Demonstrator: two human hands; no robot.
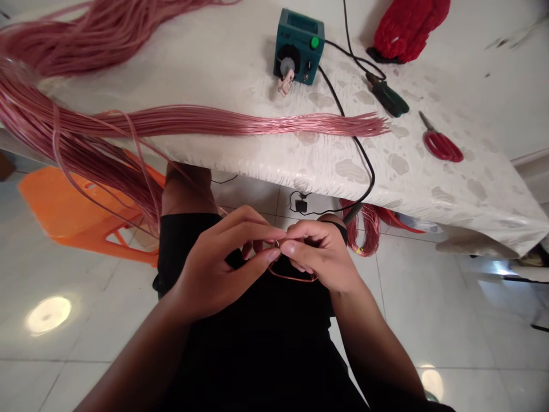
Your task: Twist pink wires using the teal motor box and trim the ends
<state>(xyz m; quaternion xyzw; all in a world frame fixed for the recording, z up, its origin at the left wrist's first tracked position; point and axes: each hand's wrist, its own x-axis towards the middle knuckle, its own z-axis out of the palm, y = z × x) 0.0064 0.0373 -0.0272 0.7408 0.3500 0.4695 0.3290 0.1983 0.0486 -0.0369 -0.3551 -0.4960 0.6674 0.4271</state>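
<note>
Above my lap, my left hand and my right hand meet, thumb and forefinger of each pinched together. Between them they hold a thin copper-coloured wire, which curves in a loop under the right fingers. A tiny bit of it shows at the fingertips; the exact join there is too small to make out. On the table edge in front lies a long bundle of pink wires, apart from both hands. One strand runs down from the left toward my left hand.
A teal box with a green knob and a clip stands on the table. Pliers, red-handled scissors and a red fuzzy bundle lie to the right. A black cable hangs over the edge. An orange stool stands left.
</note>
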